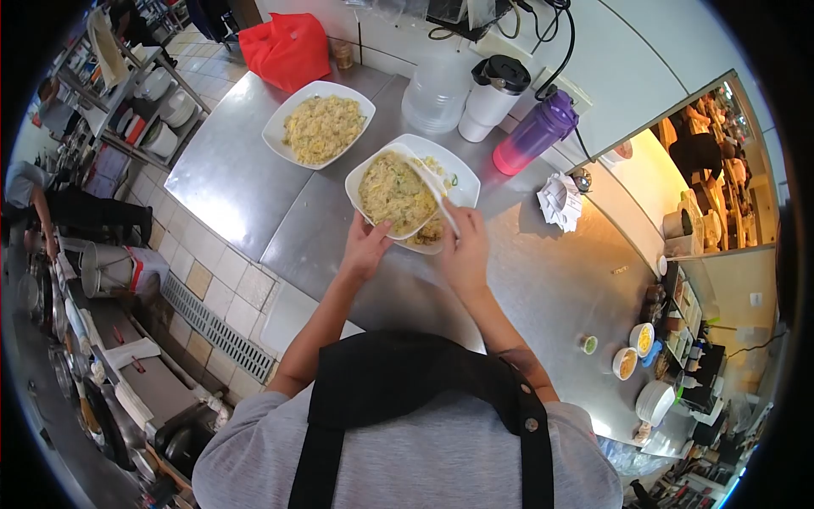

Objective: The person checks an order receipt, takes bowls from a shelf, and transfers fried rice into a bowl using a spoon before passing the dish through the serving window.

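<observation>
My left hand (pixel 366 245) is closed on the lower edge of a white bowl (pixel 350 188) filled with fried rice (pixel 394 191). The bowl is tilted and held over a larger white dish (pixel 465 170), which has some rice and green bits in it. In my right hand (pixel 466 244) is a long white utensil (pixel 443 197), apparently a serving spoon, lying along the bowl's right side; its far end is hard to make out. Left of these, a second white dish (pixel 360 95) stands on the counter, heaped with fried rice (pixel 322 129).
Along the wall stand a clear plastic jug (pixel 434 97), a white tumbler (pixel 487 106) and a purple-pink bottle (pixel 534 136). A red bag (pixel 287 53) sits at the far end. Paper slips (pixel 560 204) and small bowls (pixel 625 363) are to the right. Another person (pixel 72 208) stands at left.
</observation>
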The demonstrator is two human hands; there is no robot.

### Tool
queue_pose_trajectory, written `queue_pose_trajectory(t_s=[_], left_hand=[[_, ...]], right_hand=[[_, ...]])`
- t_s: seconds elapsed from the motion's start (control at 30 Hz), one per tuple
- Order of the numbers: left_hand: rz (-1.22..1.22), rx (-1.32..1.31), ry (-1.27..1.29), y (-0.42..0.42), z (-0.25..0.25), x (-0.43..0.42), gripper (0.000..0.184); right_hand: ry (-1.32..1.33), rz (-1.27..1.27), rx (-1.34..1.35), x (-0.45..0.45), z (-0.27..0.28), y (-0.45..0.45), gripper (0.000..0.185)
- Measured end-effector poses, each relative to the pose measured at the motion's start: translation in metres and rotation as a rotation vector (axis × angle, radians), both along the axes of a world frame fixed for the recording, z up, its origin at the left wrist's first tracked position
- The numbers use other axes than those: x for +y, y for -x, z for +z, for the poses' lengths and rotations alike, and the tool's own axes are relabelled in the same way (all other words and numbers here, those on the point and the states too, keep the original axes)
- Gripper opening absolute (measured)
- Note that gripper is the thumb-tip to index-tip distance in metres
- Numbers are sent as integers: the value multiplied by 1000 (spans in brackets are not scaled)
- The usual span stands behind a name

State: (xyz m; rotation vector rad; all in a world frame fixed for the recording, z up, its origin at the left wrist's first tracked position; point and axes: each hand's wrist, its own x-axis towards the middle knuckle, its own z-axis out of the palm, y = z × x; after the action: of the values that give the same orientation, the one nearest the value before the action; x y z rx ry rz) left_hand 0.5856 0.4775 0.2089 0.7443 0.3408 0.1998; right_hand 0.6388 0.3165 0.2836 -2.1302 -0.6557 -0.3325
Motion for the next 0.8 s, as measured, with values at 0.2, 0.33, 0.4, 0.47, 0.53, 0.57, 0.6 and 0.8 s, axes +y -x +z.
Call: queue_pose_trajectory(t_s=[0.2,0.33,0.4,0.47,0.53,0.57,0.6,0.8], left_hand=[[-48,-33,2,1,0,6,53],[-24,-46,-12,0,3,6,47],[-18,-63,7,1,3,8,49],[-22,-84,34,3,-2,14,52],[-9,-78,41,5,-5,18,51],[-4,-78,44,4,-7,19,51],[19,-81,50,3,-8,18,51],[151,-117,47,-3,-5,2,51]], right_hand=[[189,106,-52,4,33,-8,37],[217,161,-202,4,31,-4,35],[86,147,-61,2,36,-6,34],[-117,109,211,-4,50,-10,32],[-115,34,194,-10,36,-12,30],[-115,-3,182,-11,26,-14,29],[-132,-12,173,-12,14,-12,29],[-225,-31,118,9,-28,21,33]])
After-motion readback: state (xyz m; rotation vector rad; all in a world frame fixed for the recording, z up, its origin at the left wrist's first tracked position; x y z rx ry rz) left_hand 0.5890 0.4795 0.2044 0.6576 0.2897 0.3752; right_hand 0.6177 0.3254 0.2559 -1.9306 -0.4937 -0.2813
